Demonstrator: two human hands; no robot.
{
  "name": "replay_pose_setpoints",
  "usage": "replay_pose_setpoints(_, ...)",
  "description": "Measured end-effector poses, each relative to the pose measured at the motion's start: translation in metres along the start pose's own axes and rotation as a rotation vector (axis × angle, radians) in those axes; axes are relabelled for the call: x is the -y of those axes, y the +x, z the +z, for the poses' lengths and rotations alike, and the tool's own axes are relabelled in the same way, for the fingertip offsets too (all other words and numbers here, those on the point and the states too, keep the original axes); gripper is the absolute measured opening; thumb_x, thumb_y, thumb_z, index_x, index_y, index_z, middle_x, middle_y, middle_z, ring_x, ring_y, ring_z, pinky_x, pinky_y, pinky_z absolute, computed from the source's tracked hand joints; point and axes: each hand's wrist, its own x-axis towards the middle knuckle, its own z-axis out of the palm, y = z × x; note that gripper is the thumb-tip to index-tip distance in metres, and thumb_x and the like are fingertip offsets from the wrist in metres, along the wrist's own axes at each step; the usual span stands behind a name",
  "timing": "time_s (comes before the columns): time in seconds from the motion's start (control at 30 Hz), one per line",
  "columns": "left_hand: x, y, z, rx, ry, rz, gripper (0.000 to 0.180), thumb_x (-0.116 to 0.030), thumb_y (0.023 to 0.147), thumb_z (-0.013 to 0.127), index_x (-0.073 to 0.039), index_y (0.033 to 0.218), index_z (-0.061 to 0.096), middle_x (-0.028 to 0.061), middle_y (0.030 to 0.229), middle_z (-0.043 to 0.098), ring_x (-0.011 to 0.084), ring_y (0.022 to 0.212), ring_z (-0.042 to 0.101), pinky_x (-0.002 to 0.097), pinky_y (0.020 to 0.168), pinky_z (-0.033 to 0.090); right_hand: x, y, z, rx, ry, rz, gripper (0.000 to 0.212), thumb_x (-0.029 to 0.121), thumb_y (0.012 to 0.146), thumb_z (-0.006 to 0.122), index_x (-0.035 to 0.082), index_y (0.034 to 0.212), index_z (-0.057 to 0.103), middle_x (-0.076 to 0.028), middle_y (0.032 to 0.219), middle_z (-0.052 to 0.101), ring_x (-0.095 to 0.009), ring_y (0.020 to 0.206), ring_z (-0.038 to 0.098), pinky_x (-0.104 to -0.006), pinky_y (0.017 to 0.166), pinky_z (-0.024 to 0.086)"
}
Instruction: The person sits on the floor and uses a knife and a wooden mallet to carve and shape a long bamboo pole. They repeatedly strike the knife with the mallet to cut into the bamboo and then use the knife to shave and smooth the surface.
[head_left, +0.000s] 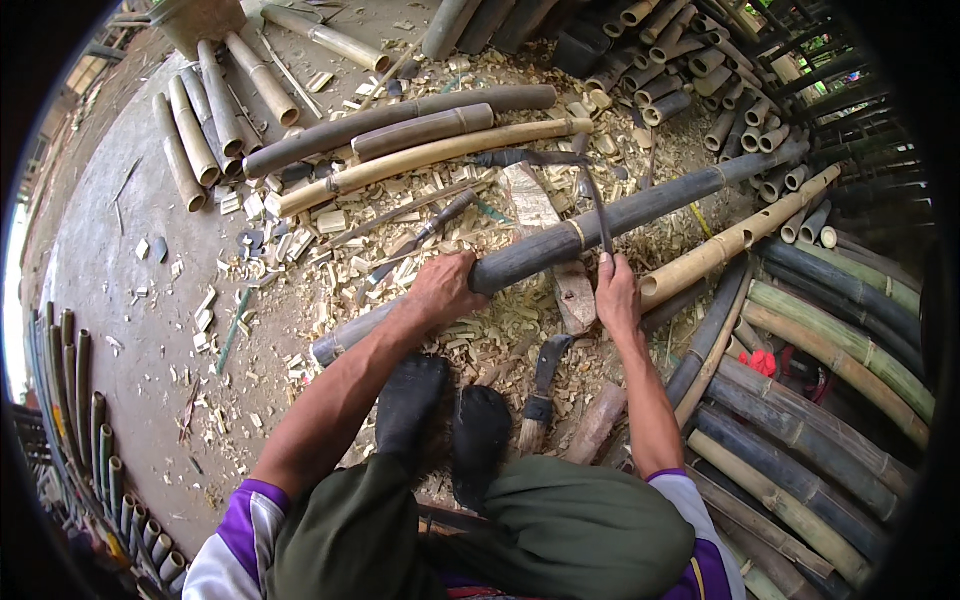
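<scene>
A long dark bamboo pole (540, 250) lies slantwise before me, across a pale wooden block (575, 300). My left hand (445, 290) is wrapped round the pole left of the block. My right hand (618, 295) is closed on a thin dark tool (594, 205) with a slightly curved shaft, which crosses the pole just right of a pale ring. Whether its shaft touches the pole, and the kind of tool, I cannot tell. A short blade (549, 360) with a black-banded, frayed handle lies below the block. Another knife (450, 213) with a dark handle lies among chips beyond my left hand.
Wood chips (300, 250) litter the floor. Several bamboo lengths (420, 140) lie beyond the pole, and cut tubes (700, 70) are stacked at far right. A hollow yellow bamboo piece (740, 240) and bamboo stacks (810, 470) flank my right arm. My dark-covered feet (480, 440) are below the pole.
</scene>
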Motion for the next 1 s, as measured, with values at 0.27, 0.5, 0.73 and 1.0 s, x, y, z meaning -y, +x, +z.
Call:
replay_pose_setpoints(0.27,-0.007,-0.040,0.000,-0.272,-0.085,0.084,0.063,-0.036,0.075,0.086,-0.003,0.123,0.060,0.0254,0.119,0.061,0.0411,0.114,0.060,0.0489,0.098,0.050,-0.053,0.031,0.008,-0.289,0.082,-0.030,0.043,0.044,0.107,0.056,0.001,0.104,0.056,-0.017,0.076,0.060,-0.038,0.069,0.066,-0.0556,0.060,0.050)
replay_pose_setpoints(0.5,0.058,-0.140,-0.027,-0.117,0.154,-0.317,0.079,-0.037,0.064,0.093,-0.002,0.126,0.059,0.0206,0.117,0.061,0.0404,0.109,0.060,0.0489,0.095,0.050,-0.050,0.076,0.002,-0.407,1.349,0.484,0.060,0.030,0.080,0.094,-0.003,0.115,0.057,-0.013,0.101,0.064,-0.026,0.081,0.069,-0.0445,0.063,0.062)
replay_pose_setpoints(0.73,0.082,-0.150,-0.017,-0.170,0.160,-0.248,0.067,-0.035,0.064,0.093,-0.003,0.114,0.064,0.0170,0.107,0.064,0.0392,0.104,0.063,0.0485,0.090,0.052,-0.035,0.097,0.019,-0.337,1.524,0.506,0.073,0.033,0.073,0.098,-0.002,0.127,0.064,-0.014,0.123,0.068,-0.030,0.101,0.068,-0.0471,0.085,0.059)
replay_pose_setpoints(1.0,0.078,-0.157,-0.013,-0.267,0.170,-0.201,0.059,-0.033,0.065,0.092,-0.003,0.108,0.064,0.0169,0.104,0.063,0.0402,0.101,0.062,0.0502,0.087,0.051,-0.038,0.095,0.017,-0.233,1.684,0.489,0.062,0.031,0.077,0.094,0.008,0.127,0.064,-0.008,0.116,0.069,-0.027,0.102,0.068,-0.0454,0.086,0.059)
